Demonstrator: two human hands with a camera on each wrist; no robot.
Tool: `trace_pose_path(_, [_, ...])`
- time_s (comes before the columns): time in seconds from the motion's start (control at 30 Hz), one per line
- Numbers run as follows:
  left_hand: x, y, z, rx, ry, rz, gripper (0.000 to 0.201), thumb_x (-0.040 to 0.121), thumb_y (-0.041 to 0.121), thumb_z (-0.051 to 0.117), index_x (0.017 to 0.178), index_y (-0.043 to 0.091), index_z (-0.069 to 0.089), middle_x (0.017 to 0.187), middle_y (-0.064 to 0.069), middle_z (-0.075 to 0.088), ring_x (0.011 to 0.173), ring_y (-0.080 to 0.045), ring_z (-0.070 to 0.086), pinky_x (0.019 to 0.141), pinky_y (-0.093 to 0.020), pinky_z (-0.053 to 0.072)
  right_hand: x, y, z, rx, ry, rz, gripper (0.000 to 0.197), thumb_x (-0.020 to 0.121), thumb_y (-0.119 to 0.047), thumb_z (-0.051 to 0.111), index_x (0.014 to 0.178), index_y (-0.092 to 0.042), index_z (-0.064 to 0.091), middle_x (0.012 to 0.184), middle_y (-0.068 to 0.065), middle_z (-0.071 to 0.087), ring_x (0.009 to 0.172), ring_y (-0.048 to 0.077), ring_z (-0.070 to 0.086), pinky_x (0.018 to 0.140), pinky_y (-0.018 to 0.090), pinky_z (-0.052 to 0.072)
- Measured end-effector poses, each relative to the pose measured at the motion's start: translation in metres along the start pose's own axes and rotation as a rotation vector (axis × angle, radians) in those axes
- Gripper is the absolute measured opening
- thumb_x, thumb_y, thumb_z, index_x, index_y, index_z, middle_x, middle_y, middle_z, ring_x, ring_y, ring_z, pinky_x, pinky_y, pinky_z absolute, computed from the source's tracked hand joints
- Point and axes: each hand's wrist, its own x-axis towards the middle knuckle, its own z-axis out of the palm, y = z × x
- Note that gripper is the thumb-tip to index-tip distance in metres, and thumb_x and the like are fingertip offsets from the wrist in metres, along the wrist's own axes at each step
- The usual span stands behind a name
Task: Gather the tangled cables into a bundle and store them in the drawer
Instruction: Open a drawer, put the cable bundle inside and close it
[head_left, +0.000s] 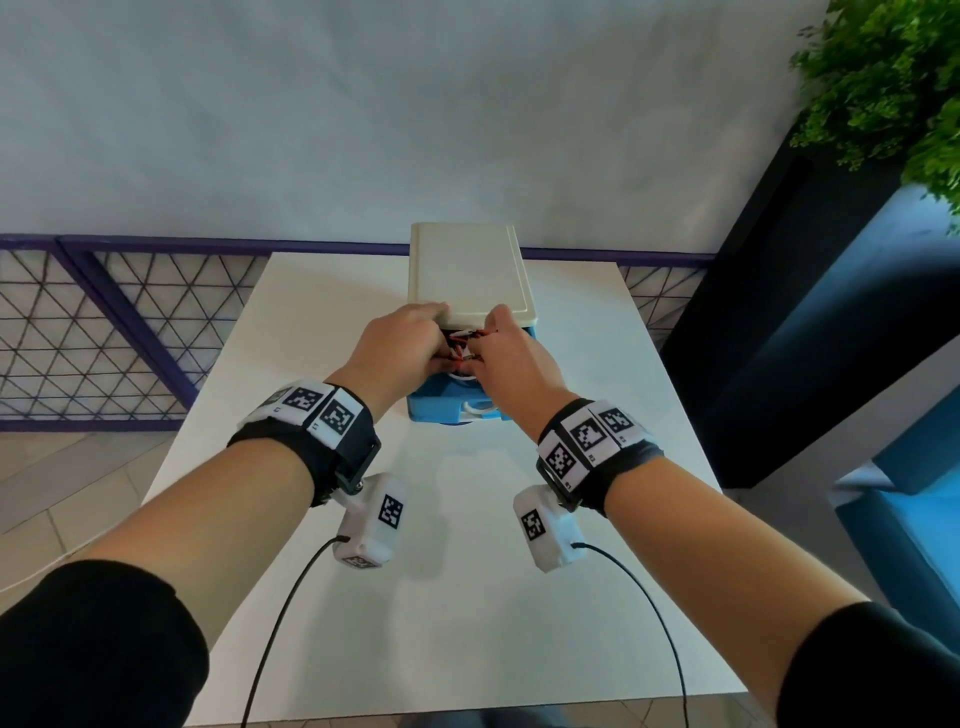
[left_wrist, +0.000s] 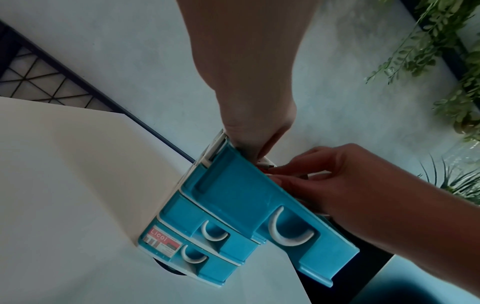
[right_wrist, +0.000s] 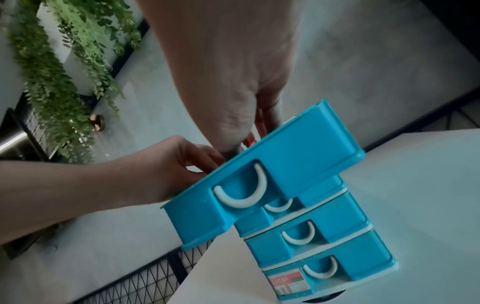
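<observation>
White table (head_left: 322, 597), pale wall (head_left: 363, 114), plant (head_left: 883, 78)

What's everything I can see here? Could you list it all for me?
Drawer unit: one, cream top, blue drawers, far middle of the table.
Top drawer: one, blue with white handle, pulled out.
Closed drawers: three, blue, below it.
Cables: a bundle, red and white, in the top drawer, mostly hidden.
Table: one, white.
Plants: green, upper right.
Mesh railing: purple frame, behind the table.
Wrist cameras: two, white, under the wrists.
Left hand: in the top drawer, on the cables.
Right hand: likewise.
</observation>
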Motion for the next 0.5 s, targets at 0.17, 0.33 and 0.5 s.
trace_pose_path(0.17, [0.001, 0.0, 0.0, 0.024, 0.028, -0.01, 0.03, 0.087, 0.031, 0.062, 0.112, 0.017, 0.069, 0.146, 0.001, 0.046, 0.128, -0.021, 0.048, 0.086, -0.038, 0.05, -0.009, 0.003, -0.008, -0.034, -0.041, -0.048, 0.022, 0.094, -0.02, 0.055, 0.113, -0.017, 0.067, 0.112, 0.001, 0.062, 0.097, 0.022, 0.063, 0.075, 0.032, 0.052])
trace_pose_path(0.33, [0.003, 0.001, -0.005, 0.052, -0.001, -0.012, 0.014, 0.086, 0.03, 0.062, 0.086, 0.018, 0.068, 0.148, 0.005, 0.043, 0.123, -0.018, 0.053, 0.078, -0.031, 0.045, -0.005, -0.004, -0.007, -0.15, -0.123, -0.026, 0.021, 0.093, -0.007, 0.051, 0.108, -0.013, 0.065, 0.106, 0.004, 0.063, 0.089, 0.026, 0.063, 0.063, 0.029, 0.039])
trace_pose_path(0.5, [0.005, -0.002, -0.014, -0.065, -0.063, -0.012, 0.011, 0.082, 0.028, 0.061, 0.081, 0.018, 0.056, 0.12, 0.007, 0.064, 0.084, -0.027, 0.063, 0.059, -0.027, 0.036, 0.005, -0.017, -0.01, -0.138, -0.176, -0.021, 0.019, 0.093, -0.008, 0.051, 0.106, -0.01, 0.065, 0.107, 0.01, 0.063, 0.095, 0.028, 0.062, 0.067, 0.031, 0.04])
